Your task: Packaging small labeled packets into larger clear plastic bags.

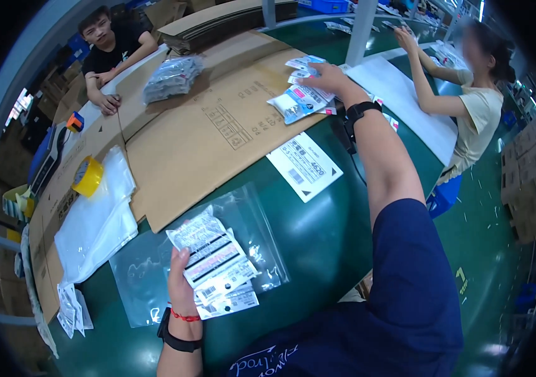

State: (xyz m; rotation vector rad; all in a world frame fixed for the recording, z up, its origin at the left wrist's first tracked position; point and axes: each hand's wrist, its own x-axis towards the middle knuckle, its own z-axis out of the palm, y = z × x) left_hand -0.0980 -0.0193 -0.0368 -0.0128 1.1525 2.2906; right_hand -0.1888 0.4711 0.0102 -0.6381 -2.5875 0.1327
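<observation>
- Head view: a green table [324, 245] lies under the person's work.
- Brown cardboard [167, 166] covers its far side.
- A clear bag [137, 286] lies flat on its near side.
- Left hand [182, 286] grips a fan of white packets [219, 264] over the bag, thumb on top.
- Right hand [329, 78] bends its fingers over blue-and-white packets [297, 107] at the cardboard's right end; whether they grip, one cannot tell.

Packets [219, 261] in the left hand [181, 284] overlie a plastic bag [264, 242] on the worktable [321, 251] I monitor remotely — cardboard sheet [177, 157] behind, bundled pouches [172, 80] on it, more packets [299, 105] at right, a paper label [307, 171] before them — tape roll [87, 176] atop plastic sleeves [95, 232], left.
</observation>
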